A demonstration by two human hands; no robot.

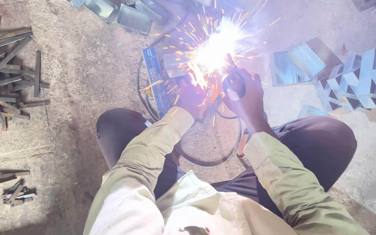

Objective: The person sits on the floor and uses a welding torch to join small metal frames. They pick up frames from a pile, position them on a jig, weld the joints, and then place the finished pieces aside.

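Fingers of our right hand [246,93] wrap shut around the welding holder [233,82]; our left hand [191,95], its grip unclear in glare, steadies the metal piece [175,64] on the concrete floor [88,78].

right hand [245,96] grips a welding holder [233,82] amid bright sparks [216,45].

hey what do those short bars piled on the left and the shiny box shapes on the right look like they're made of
The short bars look like bare steel offcuts: dull grey-brown, straight, square-edged, possibly rusty. The box shapes look like folded sheet metal, perhaps galvanised or stainless: thin walls, crisp bends, a bright bluish reflective sheen. The floor looks like rough concrete, grey and pitted.
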